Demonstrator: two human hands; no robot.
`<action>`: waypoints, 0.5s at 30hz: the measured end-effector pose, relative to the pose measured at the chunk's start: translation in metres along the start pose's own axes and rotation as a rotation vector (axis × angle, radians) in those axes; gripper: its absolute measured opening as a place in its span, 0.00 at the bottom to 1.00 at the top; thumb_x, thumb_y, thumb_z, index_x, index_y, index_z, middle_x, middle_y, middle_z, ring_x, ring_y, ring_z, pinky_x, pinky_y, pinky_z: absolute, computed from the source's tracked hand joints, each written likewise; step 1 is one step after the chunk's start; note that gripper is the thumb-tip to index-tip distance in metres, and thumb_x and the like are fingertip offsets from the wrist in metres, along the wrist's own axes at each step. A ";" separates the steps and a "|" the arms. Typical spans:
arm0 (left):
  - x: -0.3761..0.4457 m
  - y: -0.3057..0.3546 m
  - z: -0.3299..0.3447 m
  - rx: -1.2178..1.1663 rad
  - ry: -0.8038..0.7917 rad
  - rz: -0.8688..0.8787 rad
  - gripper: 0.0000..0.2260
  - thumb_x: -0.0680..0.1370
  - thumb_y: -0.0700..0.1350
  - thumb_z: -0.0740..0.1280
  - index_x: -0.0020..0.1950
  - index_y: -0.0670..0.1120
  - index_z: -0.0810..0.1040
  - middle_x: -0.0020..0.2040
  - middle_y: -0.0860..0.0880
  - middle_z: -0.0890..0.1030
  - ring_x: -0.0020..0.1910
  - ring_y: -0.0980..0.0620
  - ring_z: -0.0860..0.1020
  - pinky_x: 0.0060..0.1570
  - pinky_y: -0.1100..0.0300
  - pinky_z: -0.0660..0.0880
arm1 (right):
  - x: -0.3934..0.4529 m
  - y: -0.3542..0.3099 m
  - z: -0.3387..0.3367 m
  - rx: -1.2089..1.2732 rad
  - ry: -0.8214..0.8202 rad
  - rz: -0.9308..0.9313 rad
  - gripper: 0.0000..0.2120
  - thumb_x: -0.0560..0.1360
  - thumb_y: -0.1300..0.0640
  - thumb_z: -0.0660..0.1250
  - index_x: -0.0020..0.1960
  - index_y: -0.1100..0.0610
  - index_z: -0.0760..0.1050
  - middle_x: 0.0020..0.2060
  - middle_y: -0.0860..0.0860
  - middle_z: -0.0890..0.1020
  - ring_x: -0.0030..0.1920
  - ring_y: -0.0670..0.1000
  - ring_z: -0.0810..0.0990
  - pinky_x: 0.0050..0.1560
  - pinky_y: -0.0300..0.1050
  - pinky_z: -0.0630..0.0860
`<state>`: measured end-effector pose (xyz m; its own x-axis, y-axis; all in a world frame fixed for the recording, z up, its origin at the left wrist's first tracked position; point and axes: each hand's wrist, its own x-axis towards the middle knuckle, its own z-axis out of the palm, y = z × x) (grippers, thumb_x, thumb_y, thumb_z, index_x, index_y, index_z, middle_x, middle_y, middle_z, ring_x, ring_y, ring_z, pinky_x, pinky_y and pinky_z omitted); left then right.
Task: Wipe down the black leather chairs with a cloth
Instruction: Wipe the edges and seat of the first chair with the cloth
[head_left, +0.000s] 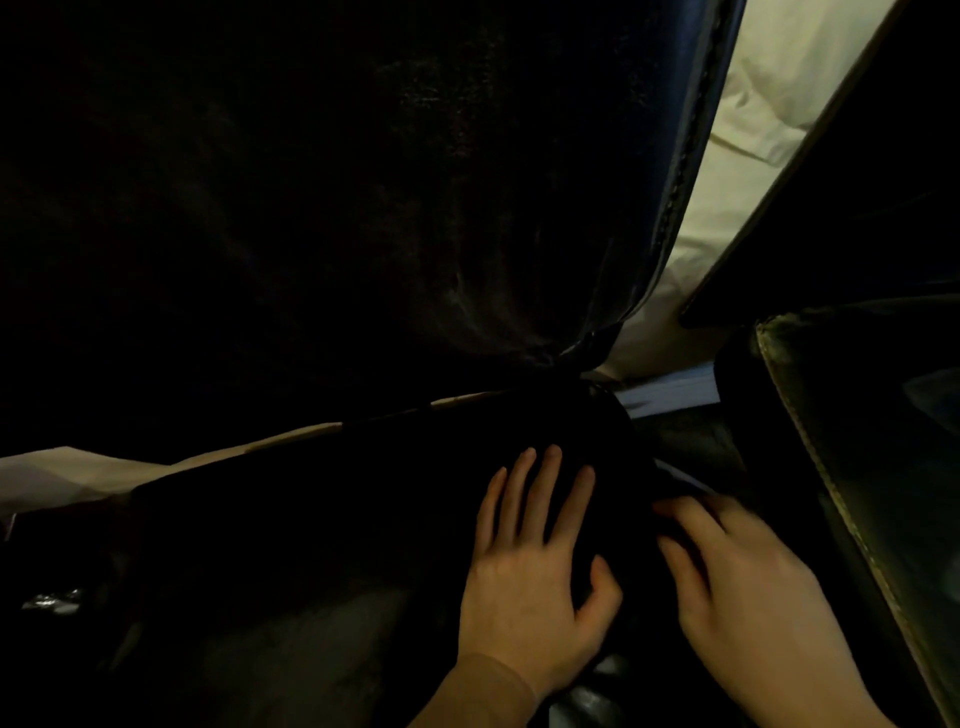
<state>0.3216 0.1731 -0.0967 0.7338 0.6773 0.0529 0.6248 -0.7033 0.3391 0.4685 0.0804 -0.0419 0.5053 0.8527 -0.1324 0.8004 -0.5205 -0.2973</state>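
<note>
The scene is very dark. A black leather chair's backrest (467, 208) fills the upper view, and its seat (337, 519) lies below. My left hand (535, 571) rests flat on the right part of the seat with its fingers spread and straight. My right hand (737, 582) is beside it at the seat's right edge, blurred, with thumb and fingers reaching left. The dark hides whether it holds anything. No cloth can be made out in the dark.
A second black chair (857, 467) with a pale stitched seam stands close on the right. White bedding (753, 130) shows behind, between the two chairs. A pale surface (78, 467) shows at the left, below the backrest.
</note>
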 end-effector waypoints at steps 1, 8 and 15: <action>0.000 0.000 0.000 0.000 0.003 -0.002 0.33 0.73 0.58 0.62 0.79 0.54 0.64 0.81 0.48 0.60 0.81 0.48 0.56 0.75 0.46 0.54 | -0.011 0.002 0.000 0.018 -0.014 0.024 0.16 0.67 0.56 0.75 0.53 0.48 0.79 0.45 0.48 0.79 0.42 0.51 0.81 0.37 0.43 0.77; -0.001 0.001 0.002 0.002 -0.005 -0.010 0.32 0.75 0.58 0.60 0.79 0.53 0.63 0.81 0.48 0.58 0.81 0.49 0.53 0.77 0.48 0.51 | -0.065 0.017 0.002 0.029 -0.080 0.051 0.22 0.59 0.58 0.81 0.50 0.46 0.81 0.44 0.48 0.81 0.39 0.50 0.83 0.32 0.40 0.77; -0.005 0.005 0.001 0.038 -0.017 0.000 0.32 0.76 0.58 0.59 0.80 0.52 0.62 0.82 0.47 0.58 0.81 0.47 0.55 0.76 0.46 0.51 | -0.066 0.015 0.010 -0.028 -0.063 0.016 0.17 0.58 0.54 0.81 0.44 0.47 0.82 0.39 0.50 0.81 0.34 0.50 0.82 0.28 0.40 0.77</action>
<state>0.3217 0.1660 -0.0964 0.7382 0.6735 0.0373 0.6339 -0.7116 0.3029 0.4441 0.0167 -0.0471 0.4975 0.8450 -0.1962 0.8015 -0.5343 -0.2687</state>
